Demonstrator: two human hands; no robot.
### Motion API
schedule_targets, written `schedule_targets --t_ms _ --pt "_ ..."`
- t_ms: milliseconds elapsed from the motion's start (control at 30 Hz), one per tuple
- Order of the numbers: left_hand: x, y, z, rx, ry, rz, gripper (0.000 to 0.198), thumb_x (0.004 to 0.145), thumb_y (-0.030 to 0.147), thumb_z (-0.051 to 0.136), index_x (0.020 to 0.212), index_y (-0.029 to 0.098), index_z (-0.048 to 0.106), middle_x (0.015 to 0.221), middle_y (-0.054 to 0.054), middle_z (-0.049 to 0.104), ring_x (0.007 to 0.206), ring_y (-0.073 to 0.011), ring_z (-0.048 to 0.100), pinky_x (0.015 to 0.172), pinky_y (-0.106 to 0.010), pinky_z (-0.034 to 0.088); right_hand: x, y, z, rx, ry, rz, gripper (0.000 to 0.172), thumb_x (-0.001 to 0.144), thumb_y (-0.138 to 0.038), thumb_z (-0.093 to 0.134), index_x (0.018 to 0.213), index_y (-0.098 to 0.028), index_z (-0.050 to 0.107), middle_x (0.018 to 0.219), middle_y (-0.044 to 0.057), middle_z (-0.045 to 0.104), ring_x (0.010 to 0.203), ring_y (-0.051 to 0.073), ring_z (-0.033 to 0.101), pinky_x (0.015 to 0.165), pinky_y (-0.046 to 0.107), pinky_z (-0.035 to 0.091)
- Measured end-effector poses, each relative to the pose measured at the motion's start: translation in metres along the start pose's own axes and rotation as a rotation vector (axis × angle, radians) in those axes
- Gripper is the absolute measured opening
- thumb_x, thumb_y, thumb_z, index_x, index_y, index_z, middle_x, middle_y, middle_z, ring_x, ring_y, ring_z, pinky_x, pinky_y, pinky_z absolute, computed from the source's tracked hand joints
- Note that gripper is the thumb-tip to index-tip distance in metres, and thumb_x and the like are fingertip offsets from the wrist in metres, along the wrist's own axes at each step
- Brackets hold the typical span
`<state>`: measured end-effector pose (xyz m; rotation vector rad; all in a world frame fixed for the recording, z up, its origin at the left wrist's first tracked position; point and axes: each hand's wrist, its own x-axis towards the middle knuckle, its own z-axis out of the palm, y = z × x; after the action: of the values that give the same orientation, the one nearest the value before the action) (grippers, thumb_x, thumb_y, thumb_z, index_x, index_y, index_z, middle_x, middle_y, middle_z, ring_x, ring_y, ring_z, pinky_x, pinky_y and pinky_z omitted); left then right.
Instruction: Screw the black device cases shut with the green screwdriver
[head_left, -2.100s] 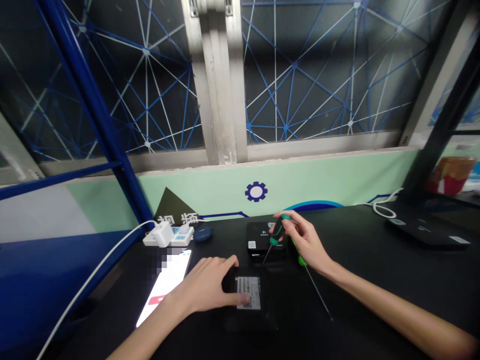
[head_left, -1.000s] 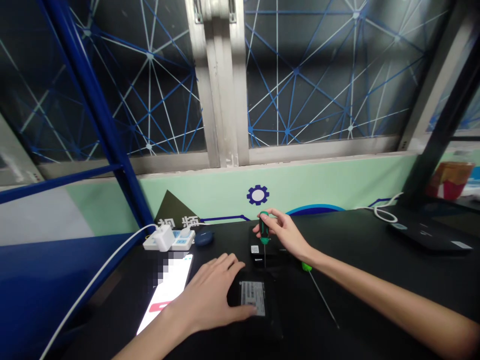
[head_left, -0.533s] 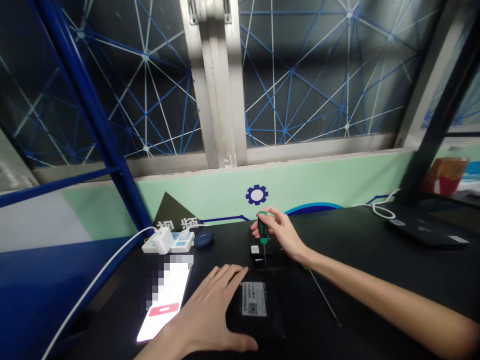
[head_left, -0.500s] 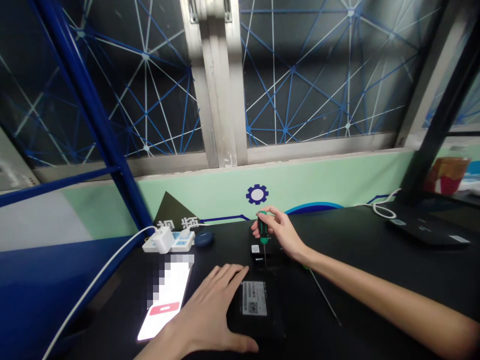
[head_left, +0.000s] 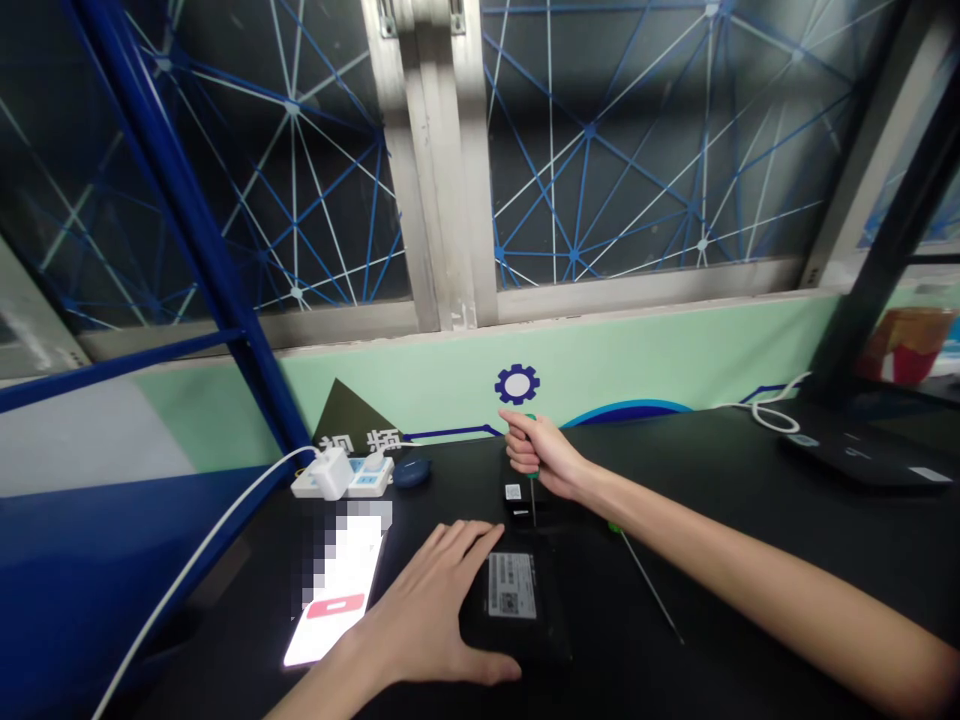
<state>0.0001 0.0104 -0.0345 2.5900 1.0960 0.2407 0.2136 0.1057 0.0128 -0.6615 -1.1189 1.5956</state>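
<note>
My left hand (head_left: pixel 439 610) lies flat with spread fingers on the left part of a black box (head_left: pixel 517 605) that bears a white label. My right hand (head_left: pixel 538 453) is closed round the green and black handle of a screwdriver (head_left: pixel 532 490), held upright. Its thin shaft points down at the far edge of that box. Right behind stands a second black box (head_left: pixel 517 492) with a small white sticker. Another screwdriver (head_left: pixel 645 582) with a green handle lies on the black table (head_left: pixel 750 540), under my right forearm.
A lit phone (head_left: pixel 337 605) lies left of my left hand. Behind it sit a white power strip with a charger (head_left: pixel 341 475), a white cable and a dark blue oval case (head_left: pixel 411 472). A flat black device (head_left: pixel 862 450) lies far right. A blue metal frame stands at left.
My right hand has raised the screwdriver from a slant to upright and closed its fingers fully round the handle. My left hand has slid back along the labelled box, uncovering the label.
</note>
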Motion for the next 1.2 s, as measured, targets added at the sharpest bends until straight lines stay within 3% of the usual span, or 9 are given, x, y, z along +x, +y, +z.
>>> schedule_targets --t_ms 167,333,533,733,1000,1200 --pt "0.001 0.003 -0.003 -0.009 -0.011 -0.005 0.110 0.067 0.075 0.069 0.155 0.028 0.022 0.157 -0.009 0.030 0.142 -0.0393 0.026 0.117 -0.061 0.015 0.004 0.006 -0.003 0.051 -0.017 0.011 0.045 0.083 -0.040 0.069 0.059 -0.021 0.036 0.044 -0.013 0.022 0.039 0.004 0.011 0.036 0.017 0.008" --pt "0.001 0.004 -0.004 -0.016 -0.005 0.008 0.108 0.067 0.074 0.070 0.154 0.028 0.025 0.155 -0.010 0.033 0.141 -0.0384 0.029 0.117 -0.061 0.014 0.001 0.002 -0.007 0.108 -0.107 0.037 0.041 0.086 -0.054 0.058 0.066 -0.019 0.049 0.047 -0.009 0.032 0.039 0.006 0.021 0.037 0.018 0.017" --pt "0.001 0.003 -0.006 -0.019 -0.012 0.009 0.108 0.067 0.075 0.069 0.154 0.028 0.025 0.154 -0.010 0.033 0.140 -0.0380 0.031 0.117 -0.061 0.015 -0.002 0.001 -0.007 0.174 -0.206 -0.002 0.043 0.089 -0.056 0.053 0.067 -0.019 0.052 0.045 -0.007 0.036 0.038 0.007 0.024 0.037 0.019 0.018" --pt "0.002 0.004 -0.009 -0.041 0.003 0.023 0.104 0.068 0.072 0.071 0.153 0.030 0.028 0.154 -0.009 0.035 0.139 -0.0379 0.032 0.116 -0.060 0.015 -0.005 0.010 0.001 0.166 -0.113 -0.078 0.033 0.085 -0.045 0.066 0.071 -0.018 0.051 0.048 -0.010 0.031 0.039 0.004 0.016 0.036 0.015 0.015" --pt "0.000 -0.005 0.000 -0.021 -0.002 -0.043 0.121 0.062 0.073 0.074 0.157 0.027 0.015 0.160 -0.012 0.023 0.144 -0.0401 0.021 0.117 -0.061 0.013 -0.006 0.013 0.004 0.154 -0.048 -0.139 0.041 0.083 -0.044 0.072 0.067 -0.019 0.043 0.048 -0.011 0.029 0.039 0.003 0.014 0.034 0.013 0.011" --pt "0.004 -0.002 -0.003 -0.018 -0.013 -0.039 0.119 0.060 0.074 0.074 0.155 0.024 0.023 0.156 -0.012 0.030 0.143 -0.0404 0.024 0.117 -0.062 0.012 -0.005 0.015 0.002 0.168 0.037 -0.164 0.043 0.081 -0.046 0.072 0.067 -0.021 0.041 0.047 -0.012 0.025 0.038 0.003 0.012 0.032 0.013 0.011"
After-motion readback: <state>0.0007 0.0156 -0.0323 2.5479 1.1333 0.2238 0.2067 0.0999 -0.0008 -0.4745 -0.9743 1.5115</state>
